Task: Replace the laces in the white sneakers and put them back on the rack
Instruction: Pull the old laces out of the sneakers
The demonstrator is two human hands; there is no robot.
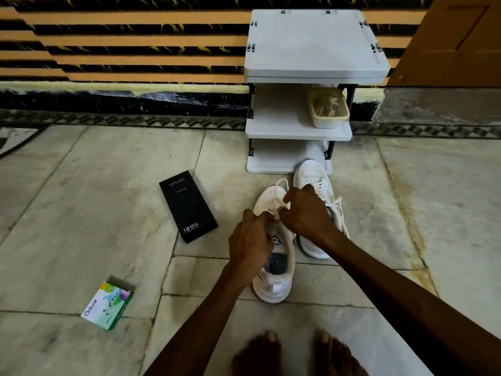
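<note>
So the stone floor has loads of open room on the left and on the right past the shoes. The white rack sits against the striped wall, its front edges facing me and its top shelf bare. One white sneaker is on the floor just in front of my bare feet, toe pointing at the rack. The other sneaker is right beside it, toe tucked under the bottom shelf edge. My left hand and right hand are both over the near shoe, fingers curled and pinching the lace, which loops up above the toe. They cover most of the eyelets, so can't tell how far it's threaded. A black box lies well left of the shoes, a tub of something stringy sits on the middle shelf, and a small green box is nearer, far left.
</note>
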